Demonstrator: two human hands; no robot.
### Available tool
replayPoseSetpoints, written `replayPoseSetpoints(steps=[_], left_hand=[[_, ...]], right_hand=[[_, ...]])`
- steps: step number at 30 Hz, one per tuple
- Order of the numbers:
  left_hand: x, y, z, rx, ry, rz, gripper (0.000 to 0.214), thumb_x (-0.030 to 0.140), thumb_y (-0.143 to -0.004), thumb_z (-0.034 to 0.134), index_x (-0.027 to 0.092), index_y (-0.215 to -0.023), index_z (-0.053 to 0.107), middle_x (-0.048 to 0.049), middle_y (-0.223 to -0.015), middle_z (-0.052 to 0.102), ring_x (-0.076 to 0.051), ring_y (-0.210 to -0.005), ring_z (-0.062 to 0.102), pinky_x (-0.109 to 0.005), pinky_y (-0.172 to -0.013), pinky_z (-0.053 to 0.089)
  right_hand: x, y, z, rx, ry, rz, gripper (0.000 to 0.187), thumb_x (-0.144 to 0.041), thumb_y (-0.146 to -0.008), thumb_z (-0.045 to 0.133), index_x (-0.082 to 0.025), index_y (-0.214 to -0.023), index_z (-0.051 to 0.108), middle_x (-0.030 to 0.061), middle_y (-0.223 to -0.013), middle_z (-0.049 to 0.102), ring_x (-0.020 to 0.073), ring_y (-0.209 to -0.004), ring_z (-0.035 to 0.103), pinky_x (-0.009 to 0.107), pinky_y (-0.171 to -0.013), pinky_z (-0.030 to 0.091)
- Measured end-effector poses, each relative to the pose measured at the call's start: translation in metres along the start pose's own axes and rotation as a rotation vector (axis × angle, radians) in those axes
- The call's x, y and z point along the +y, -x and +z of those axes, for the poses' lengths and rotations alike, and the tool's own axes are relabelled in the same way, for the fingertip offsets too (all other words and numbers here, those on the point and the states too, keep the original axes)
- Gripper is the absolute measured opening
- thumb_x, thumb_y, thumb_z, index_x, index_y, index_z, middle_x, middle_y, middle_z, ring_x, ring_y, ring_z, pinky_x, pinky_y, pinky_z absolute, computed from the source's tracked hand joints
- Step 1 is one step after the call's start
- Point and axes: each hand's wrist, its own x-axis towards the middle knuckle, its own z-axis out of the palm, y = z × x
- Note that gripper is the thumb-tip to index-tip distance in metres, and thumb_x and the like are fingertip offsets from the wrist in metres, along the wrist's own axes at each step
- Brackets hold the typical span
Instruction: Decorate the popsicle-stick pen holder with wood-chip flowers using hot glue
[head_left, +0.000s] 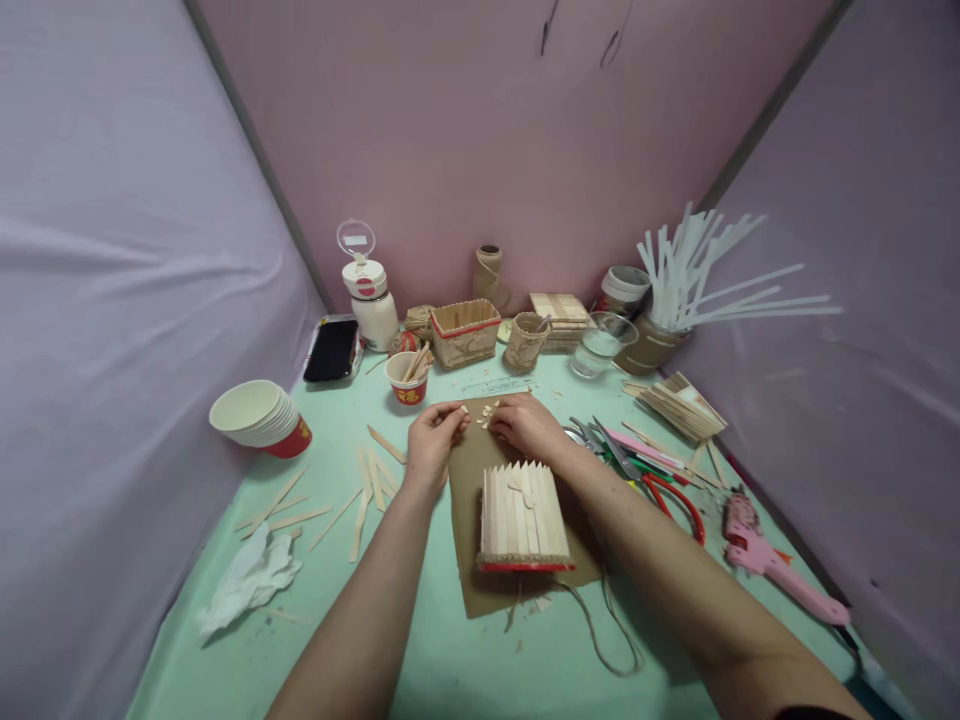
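Note:
My left hand pinches a small pale wood piece between thumb and fingertips. Across from it, my right hand is closed, its curled fingertips down beside several loose wood chips; whether it grips one is hidden. Both hands are over the far part of a brown cardboard sheet. Nearer to me on that sheet is a craft-stick box with a pointed top edge, a small wooden bow shape on its face, and a twine and red band along its near edge.
Loose craft sticks and a crumpled tissue lie left, near stacked paper cups. Right are scissors, pliers and a pink glue gun. Behind stand a wooden basket, a stick cup and a water cup.

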Motion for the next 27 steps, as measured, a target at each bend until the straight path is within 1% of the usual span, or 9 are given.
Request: replayPoseSetpoints(steps=[3,5,10,13,15,17,19,22,27], left_hand=[[-0.001,-0.001,0.0,0.003,-0.004,-0.003,0.035,0.032,-0.053,0.082,0.013,-0.079,0.067,-0.0016,-0.067,0.066,-0.009,-0.06,0.06,-0.021,-0.06,0.044],[-0.001,-0.002,0.0,0.003,-0.01,-0.007,0.035,0.032,-0.053,0.081,0.013,-0.079,0.067,-0.0017,-0.067,0.066,-0.009,-0.061,0.06,-0.021,-0.059,0.044],[-0.002,-0.002,-0.001,-0.002,-0.026,-0.018,0.033,0.031,-0.055,0.081,0.013,-0.079,0.066,-0.0015,-0.068,0.066,-0.009,-0.059,0.059,-0.021,-0.057,0.043],[-0.002,-0.002,-0.001,-0.007,-0.032,-0.029,0.031,0.03,-0.056,0.08,0.014,-0.078,0.066,-0.0017,-0.066,0.066,-0.009,-0.058,0.059,-0.021,-0.056,0.043],[-0.002,-0.001,0.0,-0.02,-0.033,-0.044,0.03,0.029,-0.055,0.08,0.014,-0.078,0.066,-0.0019,-0.065,0.066,-0.01,-0.058,0.059,-0.021,-0.056,0.043],[-0.003,0.0,0.002,-0.041,-0.036,-0.061,0.03,0.029,-0.055,0.08,0.013,-0.077,0.067,-0.0025,-0.064,0.067,-0.01,-0.057,0.06,-0.021,-0.055,0.043],[-0.004,0.001,0.004,-0.059,-0.04,-0.075,0.031,0.03,-0.055,0.081,0.013,-0.077,0.067,-0.0037,-0.064,0.068,-0.011,-0.057,0.06,-0.021,-0.055,0.043],[-0.006,0.003,0.006,-0.069,-0.047,-0.088,0.031,0.03,-0.056,0.081,0.012,-0.077,0.068,-0.0048,-0.065,0.069,-0.012,-0.057,0.061,-0.021,-0.053,0.042],[-0.006,0.006,0.007,-0.095,-0.068,-0.089,0.029,0.029,-0.058,0.08,0.013,-0.079,0.068,-0.0044,-0.066,0.069,-0.012,-0.06,0.063,-0.021,-0.055,0.044]], right_hand=[[-0.002,-0.004,0.001,-0.027,0.025,-0.045,0.016,-0.018,-0.084,0.057,-0.017,-0.08,0.073,0.0088,-0.083,0.066,0.0205,-0.086,0.055,0.03,-0.08,0.034],[-0.003,-0.007,0.001,-0.041,0.019,-0.056,0.017,-0.018,-0.085,0.056,-0.016,-0.077,0.072,0.0096,-0.082,0.065,0.021,-0.086,0.054,0.031,-0.08,0.034],[-0.006,-0.014,0.002,-0.023,-0.115,-0.022,0.018,-0.017,-0.081,0.058,-0.015,-0.064,0.065,0.0097,-0.078,0.063,0.0205,-0.085,0.053,0.031,-0.082,0.035],[-0.007,-0.013,0.003,0.04,-0.275,0.07,0.015,-0.018,-0.079,0.058,-0.016,-0.064,0.062,0.0067,-0.074,0.061,0.0184,-0.079,0.054,0.03,-0.077,0.039],[-0.007,-0.009,0.003,0.074,-0.415,0.163,0.017,-0.026,-0.082,0.053,-0.017,-0.069,0.061,0.0027,-0.067,0.06,0.015,-0.065,0.053,0.027,-0.064,0.042],[-0.008,-0.004,0.004,0.086,-0.568,0.254,0.024,-0.035,-0.085,0.047,-0.018,-0.074,0.059,-0.0018,-0.059,0.056,0.0115,-0.049,0.048,0.025,-0.05,0.039],[-0.01,0.001,0.004,0.088,-0.712,0.323,0.029,-0.043,-0.084,0.047,-0.018,-0.073,0.058,-0.005,-0.052,0.05,0.0093,-0.041,0.041,0.023,-0.043,0.035],[-0.013,0.004,0.004,0.11,-0.879,0.399,0.029,-0.046,-0.077,0.055,-0.018,-0.068,0.057,-0.0066,-0.048,0.045,0.008,-0.04,0.038,0.022,-0.04,0.031],[-0.016,0.002,0.005,0.163,-1.042,0.491,0.027,-0.044,-0.068,0.064,-0.017,-0.065,0.059,-0.0064,-0.046,0.046,0.0076,-0.041,0.038,0.021,-0.04,0.028]])
